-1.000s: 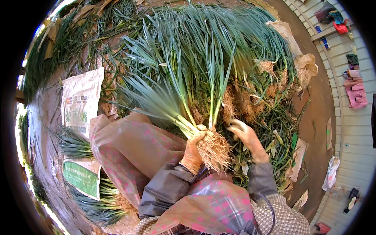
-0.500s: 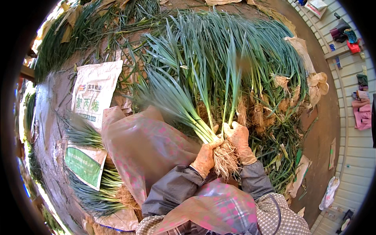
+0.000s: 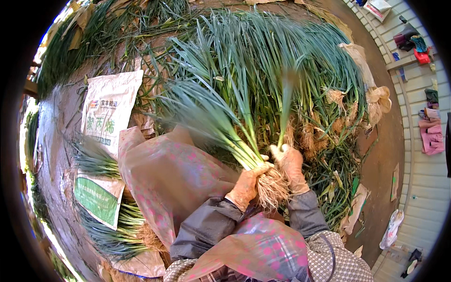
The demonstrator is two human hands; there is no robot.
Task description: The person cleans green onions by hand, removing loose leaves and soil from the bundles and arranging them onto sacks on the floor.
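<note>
Above the translucent, pink-dotted plastic apron, the left hand has its fingers curled round a bundle of long green-leaved, pale-stemmed plants just above their stringy tan roots, a grip that seems to gather the stems while the leaves fan freely. Beside it, the right hand pinches a separate slender green stalk low down, fingers nearly together, apparently for control. Beyond lies a broad heap of similar green plants.
</note>
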